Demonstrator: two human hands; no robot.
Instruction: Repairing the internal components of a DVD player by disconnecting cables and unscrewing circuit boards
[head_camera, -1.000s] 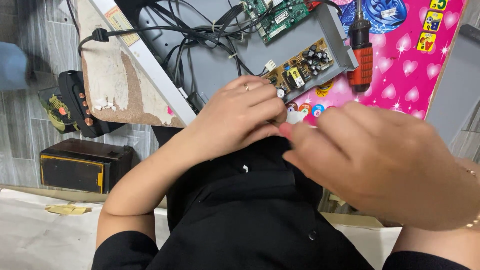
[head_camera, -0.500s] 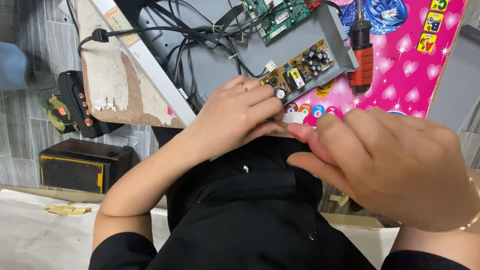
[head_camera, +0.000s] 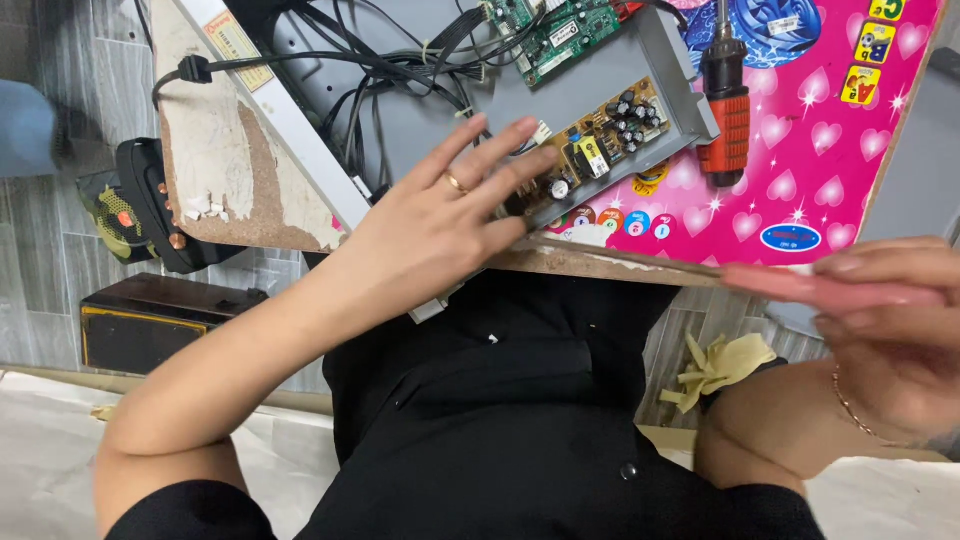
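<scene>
Our left hand (head_camera: 440, 225) lies flat with fingers spread wide, holding nothing, its fingertips (head_camera: 520, 130) resting on the grey tray (head_camera: 590, 100) just beside the brown board (head_camera: 600, 140) with its capacitors. The tray sits on the bench (head_camera: 820, 160), which is covered in pink with hearts, and its near end juts past the bench edge under our palm. Beyond the fingertips lies a green board (head_camera: 555, 25), with a tangle of black cables (head_camera: 380, 60) to its left. Our right hand (head_camera: 890, 330) hangs well to the right, below the bench edge, fingers closed on a thin pink tool (head_camera: 830, 290). An orange screwdriver (head_camera: 727, 120) lies on the bench between the hands, touching the tray's right end.
</scene>
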